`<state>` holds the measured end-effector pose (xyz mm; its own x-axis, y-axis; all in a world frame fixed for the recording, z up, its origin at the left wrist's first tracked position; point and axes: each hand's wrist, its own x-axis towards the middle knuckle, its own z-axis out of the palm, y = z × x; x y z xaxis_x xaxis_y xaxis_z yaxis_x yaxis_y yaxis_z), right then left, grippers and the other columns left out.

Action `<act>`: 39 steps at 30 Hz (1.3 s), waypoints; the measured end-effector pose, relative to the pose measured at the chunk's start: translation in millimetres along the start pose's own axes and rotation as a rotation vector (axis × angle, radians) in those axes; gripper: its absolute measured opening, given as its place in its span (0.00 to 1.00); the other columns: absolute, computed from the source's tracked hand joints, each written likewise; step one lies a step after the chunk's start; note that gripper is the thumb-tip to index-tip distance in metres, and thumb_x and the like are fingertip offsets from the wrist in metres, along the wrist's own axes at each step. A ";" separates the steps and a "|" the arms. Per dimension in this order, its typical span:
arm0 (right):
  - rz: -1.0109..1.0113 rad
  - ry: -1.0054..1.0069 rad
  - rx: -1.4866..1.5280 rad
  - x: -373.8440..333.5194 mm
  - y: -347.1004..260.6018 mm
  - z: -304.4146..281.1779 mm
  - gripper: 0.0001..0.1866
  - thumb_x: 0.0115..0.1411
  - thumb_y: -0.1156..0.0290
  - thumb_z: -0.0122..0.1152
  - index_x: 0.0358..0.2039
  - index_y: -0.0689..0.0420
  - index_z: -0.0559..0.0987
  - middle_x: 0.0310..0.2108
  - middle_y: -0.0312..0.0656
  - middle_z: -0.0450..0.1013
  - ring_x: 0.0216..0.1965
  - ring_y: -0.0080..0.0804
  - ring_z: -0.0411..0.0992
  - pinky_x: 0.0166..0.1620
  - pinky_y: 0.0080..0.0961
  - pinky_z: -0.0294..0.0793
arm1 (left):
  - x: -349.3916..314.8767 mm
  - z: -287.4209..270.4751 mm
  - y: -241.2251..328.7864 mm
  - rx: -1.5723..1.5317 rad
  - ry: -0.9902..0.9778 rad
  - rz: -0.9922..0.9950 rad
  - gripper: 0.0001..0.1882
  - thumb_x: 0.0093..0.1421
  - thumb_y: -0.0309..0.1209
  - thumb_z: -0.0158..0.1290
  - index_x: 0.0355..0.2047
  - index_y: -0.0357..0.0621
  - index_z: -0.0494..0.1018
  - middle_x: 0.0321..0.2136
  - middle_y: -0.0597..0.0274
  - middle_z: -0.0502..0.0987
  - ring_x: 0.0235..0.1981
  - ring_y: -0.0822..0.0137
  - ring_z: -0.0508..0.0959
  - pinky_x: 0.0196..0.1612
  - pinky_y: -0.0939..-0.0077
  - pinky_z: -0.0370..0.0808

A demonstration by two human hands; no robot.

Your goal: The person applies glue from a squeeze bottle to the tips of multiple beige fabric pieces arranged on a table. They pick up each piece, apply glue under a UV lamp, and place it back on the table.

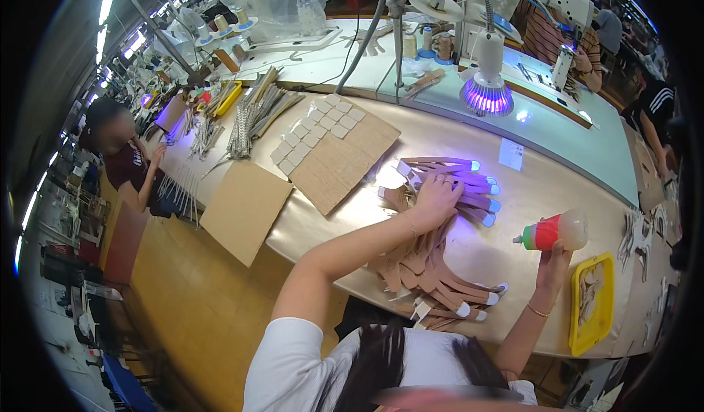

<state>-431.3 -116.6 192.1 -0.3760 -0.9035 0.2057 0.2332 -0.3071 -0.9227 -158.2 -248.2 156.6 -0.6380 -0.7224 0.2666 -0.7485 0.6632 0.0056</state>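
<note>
My right hand is wrapped round a squeeze bottle with a red band and a green nozzle end. The bottle lies tilted in the air, its nozzle toward the left. My left hand rests with bent fingers on a bunch of tan strips with pale tips, gripping some of them; its fingertips are partly hidden. A larger pile of similar tan strips spreads from beneath my left forearm toward the near table edge. Purple light from a lamp falls on the strips.
Left of the strips lies a cardboard sheet with rows of pale square pieces. A bare board overhangs the table edge. A yellow tray sits at right. A sewing machine stands behind, and a co-worker is at far left.
</note>
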 end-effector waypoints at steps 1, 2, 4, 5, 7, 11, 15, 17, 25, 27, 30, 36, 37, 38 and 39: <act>0.015 0.014 0.056 0.8 1.4 -2.8 0.41 0.49 0.47 0.66 0.56 0.60 0.62 0.49 0.43 0.67 0.52 0.39 0.68 0.56 0.36 0.67 | 3.5 1.3 1.7 -0.040 -0.040 0.002 0.36 0.46 0.51 0.60 0.51 0.44 0.65 0.42 0.48 0.71 0.46 0.53 0.72 0.49 0.60 0.65; 0.025 0.012 0.064 -0.1 3.3 -7.5 0.41 0.50 0.47 0.66 0.56 0.60 0.62 0.49 0.43 0.67 0.52 0.40 0.68 0.56 0.37 0.68 | 6.8 3.1 4.4 -0.084 -0.083 0.013 0.39 0.45 0.52 0.60 0.52 0.44 0.64 0.43 0.48 0.71 0.46 0.53 0.72 0.49 0.59 0.66; 0.020 0.021 0.088 -2.7 4.1 -15.2 0.42 0.50 0.47 0.66 0.57 0.59 0.61 0.50 0.42 0.66 0.53 0.42 0.68 0.56 0.38 0.68 | 11.1 5.0 5.2 -0.156 -0.194 -0.046 0.41 0.43 0.54 0.61 0.53 0.44 0.63 0.44 0.48 0.69 0.46 0.52 0.71 0.47 0.58 0.67; 0.020 0.020 0.094 -5.0 3.2 -18.6 0.42 0.50 0.47 0.66 0.57 0.59 0.61 0.50 0.42 0.66 0.53 0.42 0.68 0.55 0.38 0.68 | 11.9 5.5 5.4 -0.186 -0.236 -0.070 0.43 0.42 0.54 0.62 0.53 0.44 0.62 0.45 0.47 0.69 0.46 0.51 0.71 0.46 0.58 0.68; 0.019 0.023 0.106 -9.4 1.0 -23.9 0.42 0.50 0.47 0.66 0.57 0.59 0.61 0.51 0.42 0.66 0.53 0.43 0.68 0.55 0.39 0.69 | 10.3 5.4 5.2 -0.194 -0.227 -0.121 0.45 0.40 0.52 0.64 0.54 0.44 0.60 0.46 0.48 0.68 0.47 0.50 0.71 0.46 0.56 0.69; 0.025 0.031 0.091 -18.6 -2.7 -32.7 0.44 0.49 0.48 0.66 0.60 0.55 0.58 0.53 0.41 0.63 0.55 0.45 0.65 0.58 0.39 0.66 | 2.6 3.3 3.1 -0.079 -0.202 -0.222 0.43 0.41 0.49 0.63 0.55 0.44 0.61 0.48 0.49 0.68 0.48 0.51 0.71 0.48 0.56 0.68; 0.104 0.125 0.097 -31.0 0.1 -40.5 0.43 0.49 0.50 0.67 0.59 0.56 0.58 0.54 0.41 0.63 0.54 0.42 0.66 0.57 0.40 0.67 | -8.5 0.9 -6.4 -0.043 -0.107 -0.203 0.45 0.44 0.52 0.62 0.57 0.42 0.59 0.49 0.52 0.68 0.51 0.55 0.70 0.50 0.58 0.67; 0.057 0.100 0.185 -32.0 4.4 -44.1 0.46 0.46 0.46 0.68 0.59 0.57 0.59 0.50 0.41 0.66 0.51 0.38 0.68 0.55 0.40 0.69 | -11.6 0.9 -7.1 -0.121 -0.078 -0.240 0.40 0.48 0.49 0.60 0.57 0.42 0.61 0.48 0.53 0.69 0.50 0.54 0.70 0.49 0.60 0.67; 0.306 0.309 0.501 0.6 59.5 -55.9 0.42 0.52 0.33 0.51 0.51 0.59 0.67 0.33 0.41 0.73 0.35 0.34 0.74 0.41 0.33 0.75 | -11.0 8.2 -9.2 -0.157 0.238 -0.057 0.16 0.53 0.37 0.57 0.40 0.43 0.75 0.39 0.54 0.71 0.43 0.55 0.70 0.44 0.61 0.65; 0.293 0.296 0.584 3.4 69.3 -59.9 0.41 0.54 0.32 0.47 0.48 0.60 0.69 0.29 0.41 0.72 0.30 0.34 0.73 0.37 0.32 0.75 | -10.7 10.3 -8.4 -0.143 0.228 -0.082 0.17 0.53 0.37 0.57 0.41 0.43 0.74 0.39 0.55 0.71 0.43 0.55 0.70 0.44 0.60 0.65; 0.298 0.330 0.627 3.2 72.5 -62.5 0.40 0.54 0.31 0.46 0.45 0.60 0.70 0.27 0.41 0.72 0.28 0.33 0.72 0.35 0.32 0.74 | -8.9 9.5 -8.6 -0.138 0.213 -0.063 0.18 0.53 0.37 0.58 0.42 0.44 0.74 0.37 0.55 0.71 0.43 0.55 0.70 0.43 0.59 0.65; 0.317 0.336 0.691 4.2 66.9 -59.5 0.39 0.55 0.32 0.46 0.45 0.61 0.70 0.26 0.41 0.72 0.28 0.34 0.72 0.37 0.33 0.74 | 3.3 -3.1 -12.3 -0.212 0.149 -0.035 0.17 0.48 0.35 0.61 0.38 0.46 0.73 0.37 0.55 0.70 0.42 0.53 0.69 0.43 0.59 0.65; 0.329 0.335 0.699 4.6 67.0 -59.6 0.39 0.55 0.32 0.46 0.45 0.61 0.70 0.26 0.41 0.72 0.28 0.34 0.73 0.37 0.33 0.74 | 6.1 -5.6 -11.6 -0.273 0.075 -0.083 0.17 0.47 0.35 0.61 0.37 0.46 0.73 0.37 0.55 0.70 0.43 0.53 0.69 0.43 0.59 0.65; 0.322 0.331 0.680 4.6 67.6 -59.8 0.39 0.55 0.32 0.46 0.45 0.61 0.69 0.27 0.41 0.72 0.28 0.34 0.73 0.37 0.33 0.74 | 7.8 -8.8 -12.1 -0.292 0.163 -0.018 0.16 0.47 0.33 0.62 0.35 0.44 0.71 0.34 0.54 0.73 0.39 0.51 0.72 0.42 0.58 0.67; 0.315 0.323 0.664 4.7 68.5 -60.3 0.39 0.55 0.32 0.46 0.45 0.61 0.69 0.27 0.41 0.72 0.28 0.34 0.73 0.37 0.33 0.74 | 10.0 -12.3 -13.2 -0.370 0.100 -0.063 0.16 0.47 0.32 0.61 0.35 0.43 0.71 0.32 0.54 0.74 0.37 0.51 0.73 0.40 0.58 0.68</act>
<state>-471.2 -123.9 110.2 -0.4209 -0.8772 -0.2309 0.8185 -0.2576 -0.5136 -152.5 -261.7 171.0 -0.5586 -0.7532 0.3474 -0.6580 0.6574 0.3672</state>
